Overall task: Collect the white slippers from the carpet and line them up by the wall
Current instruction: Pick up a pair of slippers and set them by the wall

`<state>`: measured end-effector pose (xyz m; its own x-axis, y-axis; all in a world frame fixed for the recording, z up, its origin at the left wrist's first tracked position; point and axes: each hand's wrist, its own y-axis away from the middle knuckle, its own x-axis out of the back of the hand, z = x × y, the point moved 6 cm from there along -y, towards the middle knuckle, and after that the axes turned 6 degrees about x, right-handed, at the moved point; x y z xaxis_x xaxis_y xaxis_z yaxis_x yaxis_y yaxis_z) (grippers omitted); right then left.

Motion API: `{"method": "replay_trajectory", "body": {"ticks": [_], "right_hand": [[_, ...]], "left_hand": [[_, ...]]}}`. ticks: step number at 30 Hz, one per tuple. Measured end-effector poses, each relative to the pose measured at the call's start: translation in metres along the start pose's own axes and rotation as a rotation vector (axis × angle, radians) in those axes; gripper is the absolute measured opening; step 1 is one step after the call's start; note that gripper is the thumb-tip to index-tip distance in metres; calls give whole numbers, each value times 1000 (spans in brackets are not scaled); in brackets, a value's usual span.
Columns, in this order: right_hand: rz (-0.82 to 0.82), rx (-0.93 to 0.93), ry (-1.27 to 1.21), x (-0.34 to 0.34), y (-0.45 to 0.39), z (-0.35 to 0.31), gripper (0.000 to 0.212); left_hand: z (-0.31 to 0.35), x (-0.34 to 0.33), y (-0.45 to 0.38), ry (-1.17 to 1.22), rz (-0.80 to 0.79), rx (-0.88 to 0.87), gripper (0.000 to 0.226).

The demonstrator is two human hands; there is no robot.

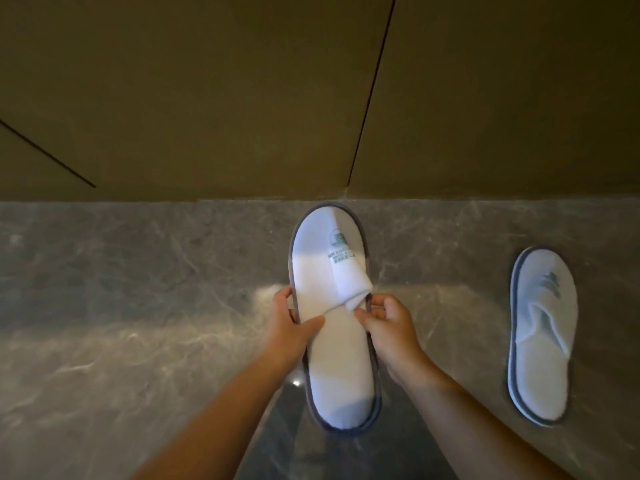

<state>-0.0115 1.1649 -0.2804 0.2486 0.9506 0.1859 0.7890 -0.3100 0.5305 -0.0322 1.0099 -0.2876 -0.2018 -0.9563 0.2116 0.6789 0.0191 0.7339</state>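
Note:
A white slipper (337, 368) with grey trim lies on the grey marble floor, its toe touching the foot of the tan wall (207, 98). Its upper flap is folded over and crumpled toward the right. My left hand (292, 325) grips the slipper's left edge, thumb on the insole. My right hand (388, 327) pinches the folded flap and the right rim. A second white slipper (540, 341) lies flat on the floor to the right, toe toward the wall but a little short of it.
The marble floor (121, 306) stretches left of the slippers, with bright reflections on it. The wall has dark panel seams (372, 91). No carpet is in view.

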Motion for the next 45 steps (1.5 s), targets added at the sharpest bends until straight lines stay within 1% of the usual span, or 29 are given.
{"method": "replay_trajectory", "body": {"ticks": [2,4,6,8,10,12,14,15,17,18,20,21,25,31,33,35,36,37,38,40,43,45], "right_hand": [[-15,23,79,-9,-20,11,15],[-11,77,207,-11,-37,22,29],[11,186,437,-5,-46,31,46],[7,265,763,3,-47,41,62],[-63,234,1013,10,-45,58,75],[-125,218,1126,11,-43,71,82],[-133,238,1156,11,-44,73,85],[-131,248,1160,10,-44,73,85],[-127,258,1156,10,-45,73,85],[-129,259,1151,11,-44,74,84],[-139,254,1144,11,-44,74,83],[-142,251,1144,12,-44,74,83],[-142,250,1145,11,-44,74,83],[-145,277,1162,13,-44,74,83],[-169,298,1138,13,-43,73,80],[-188,326,1052,18,-40,69,75],[-164,332,990,25,-38,67,72],[-107,332,934,36,-35,65,70],[-25,329,897,51,-31,64,69],[159,288,911,90,-21,69,67],[373,86,1020,151,-9,90,74],[453,-66,1023,182,-5,104,78]], "left_hand": [[-7,2,-23,0,69,-27,61],[-12,3,-44,14,125,-45,59],[-16,5,-62,11,174,-43,57],[-18,9,-73,-19,210,-43,59],[-18,13,-74,-99,258,-71,62],[-19,14,-69,-210,307,-107,69],[-22,11,-61,-371,341,-158,81],[-24,7,-56,-478,329,-207,87],[-35,-8,-49,-720,213,-300,95],[-43,-15,-47,-840,143,-312,97],[-58,-22,-47,-1042,56,-285,98],[-62,-23,-49,-1094,40,-270,99],[-60,-29,-50,-1116,60,-272,100],[-49,-40,-53,-1062,125,-288,96],[-48,-40,-53,-1070,131,-292,95],[-46,-40,-52,-1077,126,-297,95],[-45,-40,-51,-1077,124,-298,95],[-44,-40,-50,-1068,122,-297,95],[-44,-40,-49,-1051,118,-293,95],[-44,-44,-48,-1020,114,-295,92],[-42,-53,-43,-1004,180,-341,84],[-41,-61,-40,-1022,239,-368,81]]}}
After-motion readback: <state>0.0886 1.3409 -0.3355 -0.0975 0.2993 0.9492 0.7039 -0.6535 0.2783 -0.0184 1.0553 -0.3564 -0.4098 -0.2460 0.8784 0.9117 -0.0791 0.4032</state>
